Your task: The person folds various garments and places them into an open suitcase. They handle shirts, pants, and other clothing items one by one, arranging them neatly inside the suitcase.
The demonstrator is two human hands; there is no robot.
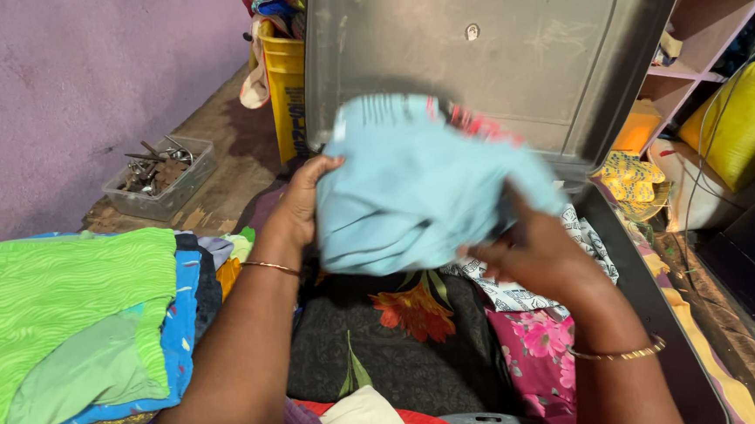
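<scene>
Both my hands hold up a light blue cloth (pixel 411 188) with a red patterned edge, over an open metal trunk (pixel 653 282). My left hand (pixel 298 204) grips the cloth's left side. My right hand (pixel 528 251) grips its lower right corner. Each wrist wears a thin gold bangle. Inside the trunk lie a black cloth with an orange flower (pixel 402 333), a pink flowered cloth (pixel 539 350) and a black-and-white printed cloth (pixel 522 295). The trunk's grey lid (pixel 516 46) stands open behind the blue cloth.
A pile of green and blue cloths (pixel 70 327) lies at the left. A clear plastic box of metal tools (pixel 161 173) sits by the purple wall. A yellow bin with clothes (pixel 287 86) stands behind. Pink shelves (pixel 700 53) and a yellow sack (pixel 743 120) are at right.
</scene>
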